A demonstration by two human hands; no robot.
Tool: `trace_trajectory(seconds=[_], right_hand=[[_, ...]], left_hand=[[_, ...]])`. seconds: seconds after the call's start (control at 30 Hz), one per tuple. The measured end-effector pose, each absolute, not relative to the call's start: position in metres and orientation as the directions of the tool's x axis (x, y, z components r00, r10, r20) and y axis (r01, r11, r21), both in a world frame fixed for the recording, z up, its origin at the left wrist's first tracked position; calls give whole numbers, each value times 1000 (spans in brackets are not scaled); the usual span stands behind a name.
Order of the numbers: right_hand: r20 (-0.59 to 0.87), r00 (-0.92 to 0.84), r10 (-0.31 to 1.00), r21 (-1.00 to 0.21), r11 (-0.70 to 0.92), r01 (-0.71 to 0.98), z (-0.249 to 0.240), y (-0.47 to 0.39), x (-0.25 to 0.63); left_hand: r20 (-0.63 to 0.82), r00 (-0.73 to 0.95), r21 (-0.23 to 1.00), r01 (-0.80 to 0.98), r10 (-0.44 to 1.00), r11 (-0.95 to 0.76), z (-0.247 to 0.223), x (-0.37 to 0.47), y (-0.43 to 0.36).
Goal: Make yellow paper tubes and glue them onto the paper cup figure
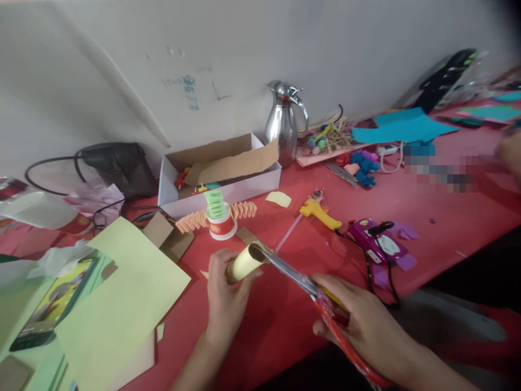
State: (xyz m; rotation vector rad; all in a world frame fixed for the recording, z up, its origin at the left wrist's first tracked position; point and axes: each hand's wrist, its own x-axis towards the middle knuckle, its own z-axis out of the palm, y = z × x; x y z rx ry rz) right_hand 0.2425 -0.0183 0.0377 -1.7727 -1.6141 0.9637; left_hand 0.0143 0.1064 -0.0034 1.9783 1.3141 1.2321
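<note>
My left hand is closed around a rolled pale yellow paper tube, its open end tilted up to the right. Scissors with red handles are in my right hand, and their blade tips meet the rim of the tube. Whether the blades have the paper between them is too blurred to tell. Just behind the tube stands a small red and white paper cup with a folded green strip on top and folded orange strips at its sides.
A yellow glue gun and a purple power socket with a cable lie at the right. Yellow-green paper and a phone are at left. Behind stand a white box and a steel jug. Another person's hand shows far right.
</note>
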Motion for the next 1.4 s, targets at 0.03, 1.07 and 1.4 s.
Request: trace_trajectory(seconds=[0.03,1.07,1.4], right_hand=[[-150,26,988,-805,-138,578,38,-18,241],[-267,16,963,-843,-242,481,46,-13,250],[-134,-2,991,-726,-97,681,41,-12,261]], left_hand=[[416,147,768,472,897,-434,-3,14,106],[-22,337,1000,-12,941,27,1,11,110],[-100,361,960,-209,927,185,0,11,112]])
